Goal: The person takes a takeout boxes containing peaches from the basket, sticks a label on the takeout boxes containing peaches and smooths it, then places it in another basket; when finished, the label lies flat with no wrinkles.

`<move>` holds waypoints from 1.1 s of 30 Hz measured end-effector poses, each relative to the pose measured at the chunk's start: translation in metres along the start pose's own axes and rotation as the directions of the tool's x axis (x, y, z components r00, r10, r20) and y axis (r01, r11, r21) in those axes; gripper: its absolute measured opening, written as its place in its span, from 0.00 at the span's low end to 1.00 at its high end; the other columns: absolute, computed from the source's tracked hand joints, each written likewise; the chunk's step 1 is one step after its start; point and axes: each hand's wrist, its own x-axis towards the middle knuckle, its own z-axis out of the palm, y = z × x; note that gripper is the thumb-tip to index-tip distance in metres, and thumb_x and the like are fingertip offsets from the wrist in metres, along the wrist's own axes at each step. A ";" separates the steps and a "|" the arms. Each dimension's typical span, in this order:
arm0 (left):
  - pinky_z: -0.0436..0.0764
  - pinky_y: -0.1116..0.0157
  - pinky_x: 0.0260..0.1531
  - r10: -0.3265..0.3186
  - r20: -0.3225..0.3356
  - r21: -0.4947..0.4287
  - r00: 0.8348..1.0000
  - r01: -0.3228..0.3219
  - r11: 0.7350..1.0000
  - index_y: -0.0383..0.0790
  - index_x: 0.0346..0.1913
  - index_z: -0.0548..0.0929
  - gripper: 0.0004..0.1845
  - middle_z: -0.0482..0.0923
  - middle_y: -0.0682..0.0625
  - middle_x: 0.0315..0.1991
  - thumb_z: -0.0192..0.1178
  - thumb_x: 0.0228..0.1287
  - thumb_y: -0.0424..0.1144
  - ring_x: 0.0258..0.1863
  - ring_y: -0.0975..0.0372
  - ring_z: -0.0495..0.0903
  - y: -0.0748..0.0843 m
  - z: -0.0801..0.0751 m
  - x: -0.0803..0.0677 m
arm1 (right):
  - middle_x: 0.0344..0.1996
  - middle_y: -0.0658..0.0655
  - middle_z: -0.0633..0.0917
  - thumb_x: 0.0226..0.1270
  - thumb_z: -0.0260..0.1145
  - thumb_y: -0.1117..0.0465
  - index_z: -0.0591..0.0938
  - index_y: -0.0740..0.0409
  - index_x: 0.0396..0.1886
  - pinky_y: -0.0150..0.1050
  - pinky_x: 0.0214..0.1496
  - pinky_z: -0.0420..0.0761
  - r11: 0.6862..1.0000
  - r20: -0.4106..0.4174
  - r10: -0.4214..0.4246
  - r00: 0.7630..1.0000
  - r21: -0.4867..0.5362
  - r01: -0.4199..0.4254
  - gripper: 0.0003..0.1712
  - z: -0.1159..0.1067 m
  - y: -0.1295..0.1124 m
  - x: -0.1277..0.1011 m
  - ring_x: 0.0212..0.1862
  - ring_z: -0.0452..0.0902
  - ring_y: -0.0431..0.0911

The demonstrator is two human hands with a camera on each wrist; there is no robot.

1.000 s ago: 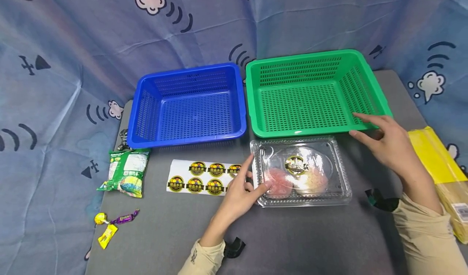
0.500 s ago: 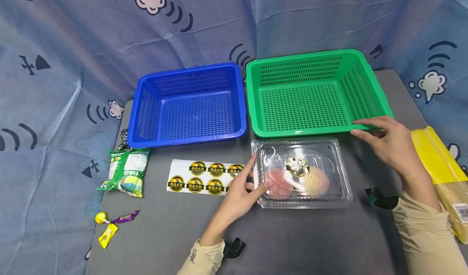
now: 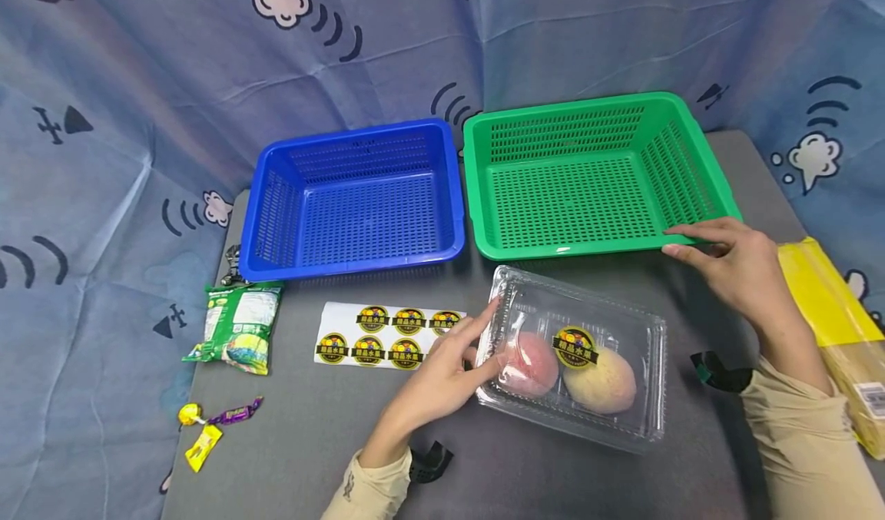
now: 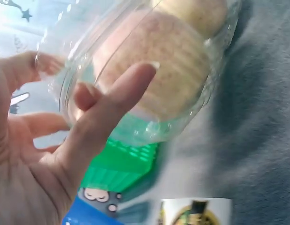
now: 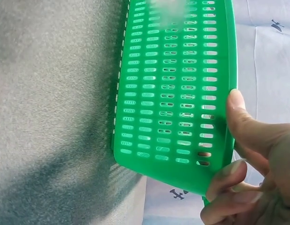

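Overhead, the left hand (image 3: 442, 378) grips the left end of a clear clamshell box (image 3: 577, 355), thumb on its top edge and fingers curled under it, tilting the box up off the grey counter (image 3: 553, 474). Inside lie a pink fruit (image 3: 528, 362) and a yellowish fruit (image 3: 601, 382) under a round sticker (image 3: 575, 346). The right hand (image 3: 733, 263) holds the near right corner of the green basket (image 3: 588, 170), beside the blue basket (image 3: 356, 197). A sticker sheet (image 3: 387, 334), a snack packet (image 3: 238, 328) and candies (image 3: 214, 424) lie to the left.

Left wrist view: fingers (image 4: 121, 93) press against the box (image 4: 149, 65), fruit showing through it.

Right wrist view: thumb and curled fingers (image 5: 243, 126) pinch the green basket's rim (image 5: 175, 93)
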 end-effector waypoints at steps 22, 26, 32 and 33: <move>0.66 0.73 0.15 0.072 -0.211 -0.313 0.975 -0.137 0.940 0.60 0.85 0.58 0.40 0.68 0.43 0.73 0.61 0.78 0.37 0.43 0.58 0.90 0.040 -0.024 0.034 | 0.45 0.77 0.85 0.57 0.76 0.75 0.87 0.82 0.42 0.12 0.37 0.63 0.998 -0.058 -0.016 0.998 0.060 0.020 0.15 -0.001 0.008 0.006 0.35 0.60 0.09; 0.70 0.72 0.21 0.092 -0.250 -0.300 0.964 -0.167 0.939 0.58 0.86 0.57 0.39 0.69 0.41 0.62 0.61 0.78 0.38 0.41 0.64 0.88 0.044 -0.028 0.051 | 0.46 0.78 0.85 0.55 0.80 0.73 0.87 0.82 0.44 0.12 0.37 0.63 0.999 -0.038 0.003 0.999 0.047 -0.001 0.18 -0.003 0.009 0.006 0.35 0.60 0.08; 0.70 0.71 0.22 0.135 -0.282 -0.277 0.950 -0.216 0.936 0.55 0.86 0.58 0.38 0.68 0.43 0.58 0.60 0.79 0.39 0.26 0.68 0.78 0.053 -0.037 0.079 | 0.46 0.76 0.85 0.61 0.77 0.71 0.87 0.79 0.47 0.16 0.33 0.63 0.999 -0.022 0.022 1.000 0.031 -0.022 0.17 -0.004 0.006 0.007 0.34 0.59 0.14; 0.70 0.71 0.22 0.141 -0.288 -0.278 0.947 -0.223 0.934 0.55 0.86 0.58 0.38 0.68 0.44 0.58 0.59 0.79 0.39 0.23 0.68 0.76 0.055 -0.038 0.084 | 0.46 0.76 0.85 0.62 0.76 0.71 0.87 0.79 0.47 0.17 0.32 0.63 0.999 -0.019 0.030 0.999 0.027 -0.030 0.16 -0.004 0.005 0.007 0.33 0.59 0.16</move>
